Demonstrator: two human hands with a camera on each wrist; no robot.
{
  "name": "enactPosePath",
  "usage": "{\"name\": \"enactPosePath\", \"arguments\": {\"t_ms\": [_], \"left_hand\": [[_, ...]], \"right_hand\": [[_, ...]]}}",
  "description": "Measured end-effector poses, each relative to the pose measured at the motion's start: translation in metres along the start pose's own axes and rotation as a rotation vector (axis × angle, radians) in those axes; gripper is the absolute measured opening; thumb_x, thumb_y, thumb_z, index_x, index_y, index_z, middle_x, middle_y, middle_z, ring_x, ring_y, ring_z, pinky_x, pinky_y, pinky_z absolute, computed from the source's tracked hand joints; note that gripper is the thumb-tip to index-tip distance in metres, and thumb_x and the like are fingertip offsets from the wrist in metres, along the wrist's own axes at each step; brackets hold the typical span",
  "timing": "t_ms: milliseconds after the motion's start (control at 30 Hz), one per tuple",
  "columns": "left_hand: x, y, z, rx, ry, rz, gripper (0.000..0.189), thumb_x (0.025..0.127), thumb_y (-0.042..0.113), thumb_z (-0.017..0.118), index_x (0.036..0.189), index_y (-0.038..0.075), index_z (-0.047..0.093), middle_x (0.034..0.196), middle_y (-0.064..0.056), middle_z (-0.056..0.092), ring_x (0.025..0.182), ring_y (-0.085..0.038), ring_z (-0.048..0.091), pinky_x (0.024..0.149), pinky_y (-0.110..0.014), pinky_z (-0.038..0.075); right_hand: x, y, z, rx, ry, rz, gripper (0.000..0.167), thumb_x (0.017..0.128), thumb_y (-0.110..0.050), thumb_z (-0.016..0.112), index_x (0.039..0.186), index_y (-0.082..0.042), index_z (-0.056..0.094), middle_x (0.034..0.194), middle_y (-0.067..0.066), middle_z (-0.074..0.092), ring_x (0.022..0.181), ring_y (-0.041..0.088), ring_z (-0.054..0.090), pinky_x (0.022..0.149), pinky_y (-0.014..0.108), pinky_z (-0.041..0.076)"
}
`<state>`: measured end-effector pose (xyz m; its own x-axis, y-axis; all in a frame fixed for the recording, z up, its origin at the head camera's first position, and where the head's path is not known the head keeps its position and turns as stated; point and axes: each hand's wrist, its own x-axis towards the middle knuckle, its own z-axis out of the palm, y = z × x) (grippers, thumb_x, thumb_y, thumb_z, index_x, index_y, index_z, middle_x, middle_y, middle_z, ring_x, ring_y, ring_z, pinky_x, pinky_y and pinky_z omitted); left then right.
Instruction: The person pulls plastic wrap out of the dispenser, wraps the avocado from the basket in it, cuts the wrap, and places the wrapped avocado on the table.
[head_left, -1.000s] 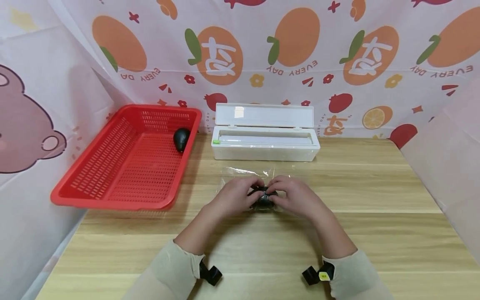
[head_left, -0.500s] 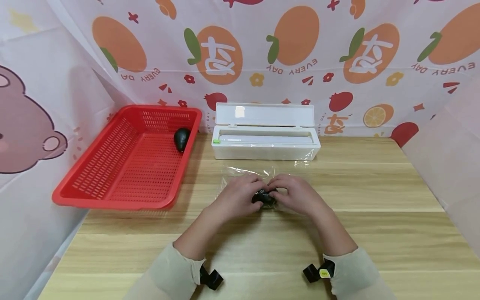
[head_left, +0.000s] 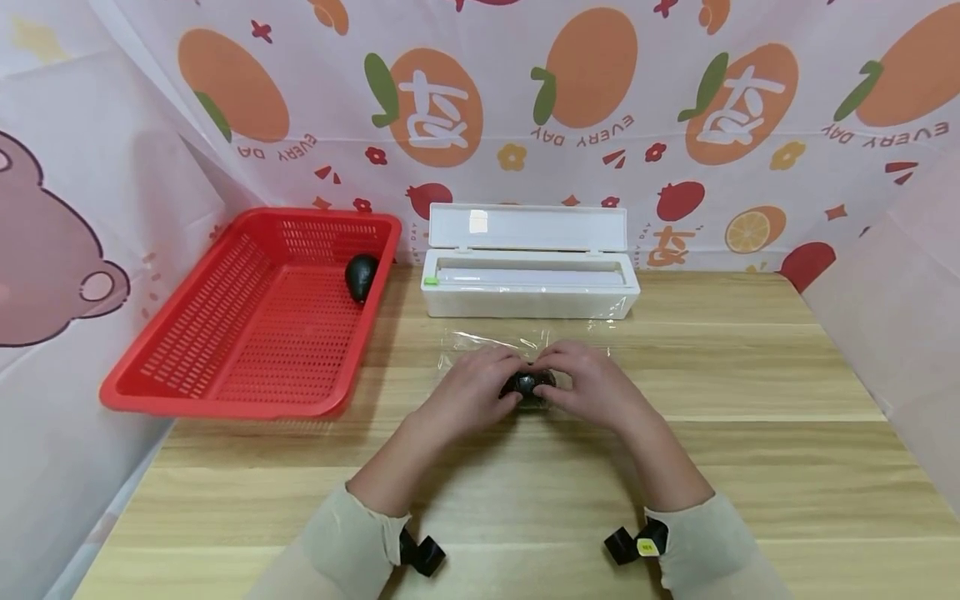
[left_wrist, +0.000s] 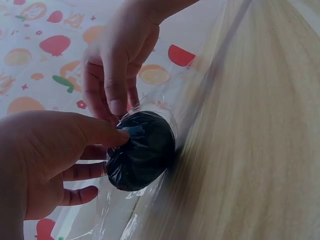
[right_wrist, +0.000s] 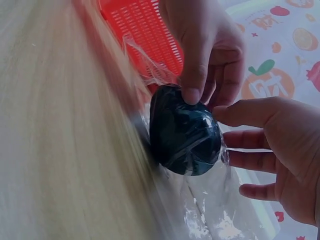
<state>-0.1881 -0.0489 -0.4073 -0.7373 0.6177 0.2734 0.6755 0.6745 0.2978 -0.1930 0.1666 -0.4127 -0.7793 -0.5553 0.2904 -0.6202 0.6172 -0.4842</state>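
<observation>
A dark avocado (head_left: 528, 383), covered in glossy, wrinkled cling film, lies between my two hands over the middle of the table. My left hand (head_left: 474, 385) holds its left side, thumb on the near face and fingers at the far side. From the right, my right hand (head_left: 587, 382) grips it with the thumb on its near edge. In the left wrist view the film clings in creases to the avocado (left_wrist: 142, 150). A loose sheet of cling film (right_wrist: 210, 205) spreads under and beyond it in the right wrist view.
A white cling film dispenser (head_left: 532, 305) with its lid raised stands behind my hands. To the left is a red plastic basket (head_left: 225, 408), with another avocado (head_left: 362, 277) against its right wall. A fruit-print cloth (head_left: 517, 92) hangs behind the wooden table (head_left: 750, 417).
My thumbs have shifted from close together on the near face to opposite sides of the wrapped avocado. Both hands have moved slightly away from me. Basket and dispenser stay put.
</observation>
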Motion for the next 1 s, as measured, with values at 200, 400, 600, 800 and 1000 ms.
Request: {"name": "enactPosePath", "arguments": {"t_ms": [200, 400, 600, 800, 1000], "left_hand": [[0.0006, -0.0022, 0.001, -0.004, 0.007, -0.003, 0.028, 0.085, 0.017, 0.076, 0.112, 0.011, 0.069, 0.111, -0.002, 0.069, 0.107, -0.021, 0.062, 0.096, -0.037, 0.049], [0.0005, -0.0035, 0.0024, -0.021, -0.02, -0.026, 0.036, 0.087, 0.02, 0.075, 0.121, 0.011, 0.067, 0.119, -0.005, 0.067, 0.112, -0.023, 0.061, 0.099, -0.04, 0.048], [0.0004, -0.005, 0.0029, 0.006, -0.02, -0.007, 0.048, 0.08, 0.014, 0.079, 0.126, 0.01, 0.065, 0.119, -0.005, 0.066, 0.111, -0.025, 0.061, 0.098, -0.041, 0.048], [-0.0004, -0.0076, 0.004, 0.017, -0.007, 0.0, 0.048, 0.08, 0.012, 0.08, 0.125, 0.009, 0.065, 0.12, -0.006, 0.067, 0.112, -0.026, 0.062, 0.098, -0.042, 0.049], [-0.0004, -0.0094, 0.0056, 0.017, -0.011, -0.021, 0.049, 0.082, 0.016, 0.079, 0.128, 0.008, 0.062, 0.124, -0.008, 0.067, 0.116, -0.027, 0.06, 0.101, -0.042, 0.047]], "right_hand": [[0.0011, 0.004, 0.0042, -0.013, 0.011, -0.032, 0.027, 0.081, -0.016, 0.081, 0.106, -0.012, 0.073, 0.11, 0.0, 0.07, 0.105, 0.017, 0.066, 0.093, 0.035, 0.053], [0.0014, 0.007, 0.0047, -0.019, 0.012, -0.005, 0.026, 0.084, -0.017, 0.079, 0.109, -0.012, 0.074, 0.113, 0.0, 0.071, 0.109, 0.018, 0.066, 0.095, 0.037, 0.053], [0.0009, 0.0072, 0.0018, 0.001, -0.032, 0.055, 0.027, 0.089, -0.02, 0.074, 0.115, -0.014, 0.073, 0.119, 0.0, 0.069, 0.116, 0.019, 0.063, 0.099, 0.04, 0.05], [-0.0003, 0.008, 0.0017, 0.002, -0.011, 0.034, 0.031, 0.086, -0.015, 0.074, 0.116, -0.013, 0.072, 0.124, 0.004, 0.066, 0.12, 0.024, 0.06, 0.103, 0.043, 0.048], [0.0001, 0.009, 0.0058, -0.005, 0.029, 0.008, 0.031, 0.083, -0.007, 0.074, 0.114, -0.01, 0.072, 0.121, 0.006, 0.067, 0.115, 0.024, 0.063, 0.1, 0.041, 0.05]]}}
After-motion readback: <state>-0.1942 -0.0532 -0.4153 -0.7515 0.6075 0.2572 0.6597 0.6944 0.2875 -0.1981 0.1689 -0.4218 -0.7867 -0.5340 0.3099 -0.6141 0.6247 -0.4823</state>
